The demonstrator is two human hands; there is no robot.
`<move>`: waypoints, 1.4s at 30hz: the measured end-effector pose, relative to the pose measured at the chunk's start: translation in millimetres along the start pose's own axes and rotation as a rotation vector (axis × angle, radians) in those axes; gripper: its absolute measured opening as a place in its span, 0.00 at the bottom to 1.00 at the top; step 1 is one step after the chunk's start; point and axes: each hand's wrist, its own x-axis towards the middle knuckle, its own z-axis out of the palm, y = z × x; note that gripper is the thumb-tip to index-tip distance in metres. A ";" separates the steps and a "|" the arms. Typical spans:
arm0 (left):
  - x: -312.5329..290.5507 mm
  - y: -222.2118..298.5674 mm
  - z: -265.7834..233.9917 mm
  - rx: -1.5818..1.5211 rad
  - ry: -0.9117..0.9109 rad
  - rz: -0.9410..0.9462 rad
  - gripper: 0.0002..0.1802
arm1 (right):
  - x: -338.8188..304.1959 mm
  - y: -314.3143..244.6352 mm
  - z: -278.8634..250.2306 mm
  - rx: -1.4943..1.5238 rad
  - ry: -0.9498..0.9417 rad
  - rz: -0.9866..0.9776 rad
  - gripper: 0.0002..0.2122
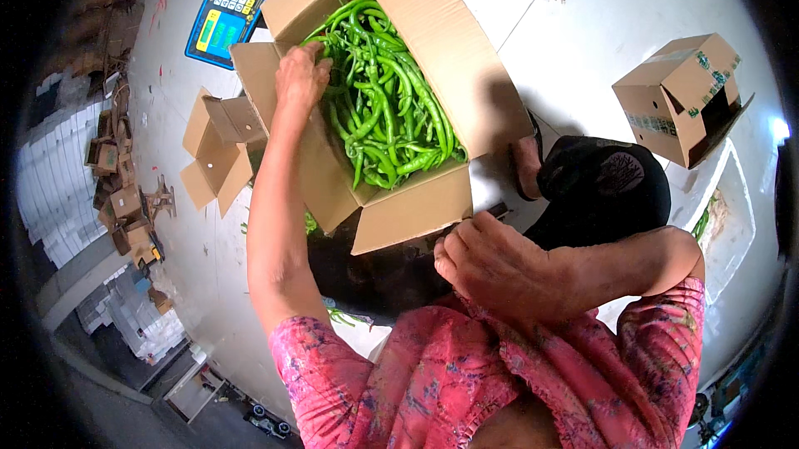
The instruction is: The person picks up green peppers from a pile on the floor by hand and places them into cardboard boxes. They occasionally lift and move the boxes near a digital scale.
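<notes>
Under the left hand (301,76), long green chili peppers (384,108) are filling an open cardboard box (416,208), heaped nearly to its rim. Left hand is reaching over the box's left wall, fingers curled down onto the peppers at that edge; cannot tell whether any pepper is being pinched. Right hand (487,259) is resting just below the box's near flap, fingers loosely curled, touching the flap edge, holding nothing visible. Beyond the left hand, a blue weighing scale (230,9) is lying on the white floor (583,24). Left of it, a flattened carton (218,149) is sitting; well right of the right hand, a small empty box (684,95) is standing.
</notes>
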 end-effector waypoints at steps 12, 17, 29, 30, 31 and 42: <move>-88.6 60.1 -40.6 -0.082 -0.546 0.225 0.16 | 3.8 1.9 4.2 0.050 0.197 0.072 0.08; -99.5 35.3 -81.8 -0.386 -0.529 0.074 0.11 | 4.6 4.6 16.2 0.042 0.340 0.060 0.04; -137.1 47.8 -96.0 -1.510 -0.066 -0.413 0.15 | 5.8 4.4 17.0 0.089 0.282 0.034 0.01; -132.0 53.9 -93.6 -1.482 -0.031 -0.398 0.16 | 6.3 4.5 16.1 0.117 0.250 0.032 0.01; -125.3 57.6 -91.4 -1.455 0.002 -0.384 0.16 | 5.4 5.2 14.4 0.107 0.240 0.032 0.01; -97.9 83.3 -15.8 -1.196 0.041 -0.395 0.16 | 4.1 4.1 8.6 0.129 0.135 0.007 0.08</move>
